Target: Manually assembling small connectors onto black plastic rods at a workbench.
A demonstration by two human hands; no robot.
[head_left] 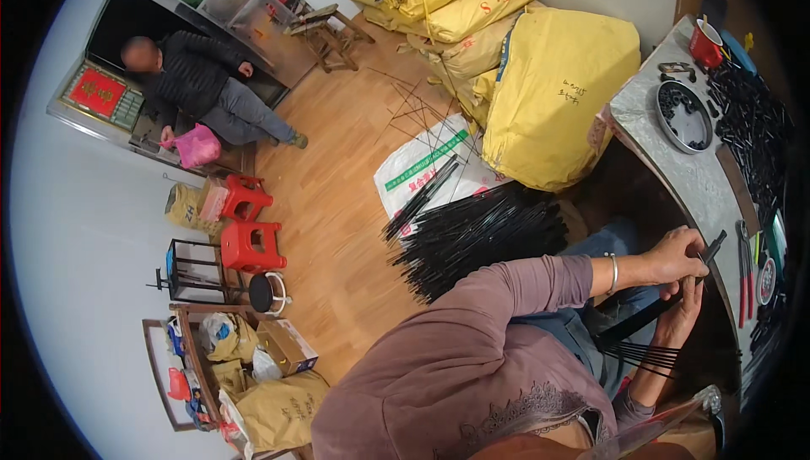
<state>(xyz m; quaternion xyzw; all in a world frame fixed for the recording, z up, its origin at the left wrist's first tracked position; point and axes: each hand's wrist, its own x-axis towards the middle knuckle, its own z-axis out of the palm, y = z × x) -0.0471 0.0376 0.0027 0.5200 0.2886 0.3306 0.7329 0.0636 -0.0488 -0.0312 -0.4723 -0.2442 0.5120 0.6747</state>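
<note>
A thick black rod [637, 318] slants across my lap, with several thin black ribs [645, 357] fanning out from its lower end; it looks like part of an umbrella frame. My left hand [675, 258], with a silvery bangle at the wrist, is closed near the rod's upper end, which sticks out past the fingers. Just below, my right hand [679, 312] is wrapped round the same rod, its fingers partly hidden by it. Both hands are by the curved edge of the grey worktable [645, 97]. Pliers [745, 279] with red handles lie on the table close by.
On the table are a metal bowl [685, 118] of small black parts, a red mug [707, 43] and a black heap [751, 106]. Black rods [481, 236] cover the floor beside yellow sacks [561, 93]. At left stand red stools [253, 245] and a person [198, 76] with a pink bag.
</note>
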